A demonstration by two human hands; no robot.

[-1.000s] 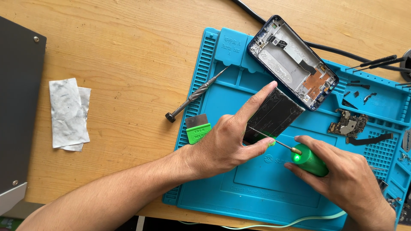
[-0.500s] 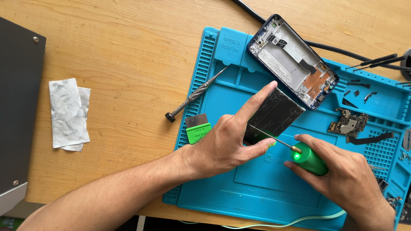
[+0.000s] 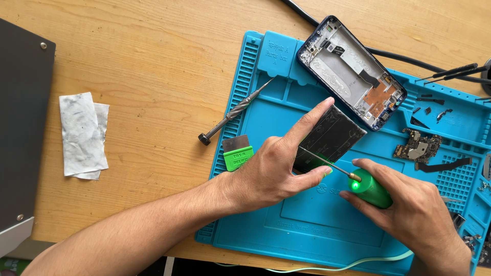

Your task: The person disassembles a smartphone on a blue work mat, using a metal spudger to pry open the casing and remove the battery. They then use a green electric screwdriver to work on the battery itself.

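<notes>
My left hand (image 3: pixel 279 166) rests on the blue silicone work mat (image 3: pixel 317 225), forefinger stretched out over a flat black phone battery (image 3: pixel 335 135), thumb and other fingers pinching something small under it. My right hand (image 3: pixel 414 214) grips a green electric screwdriver (image 3: pixel 369 190) with a lit green lamp; its thin bit (image 3: pixel 327 164) points at the spot under my left fingers. An opened phone frame (image 3: pixel 353 71) lies at the mat's upper edge, beyond the battery.
A grey twisted-handle screwdriver (image 3: pixel 232 113) and a green-handled scraper (image 3: pixel 238 152) lie at the mat's left edge. A small circuit board (image 3: pixel 417 147), tweezers (image 3: pixel 450 71) and loose parts sit at right. A white wipe (image 3: pixel 82 135) and a dark box (image 3: pixel 20 128) are on the wooden table, left.
</notes>
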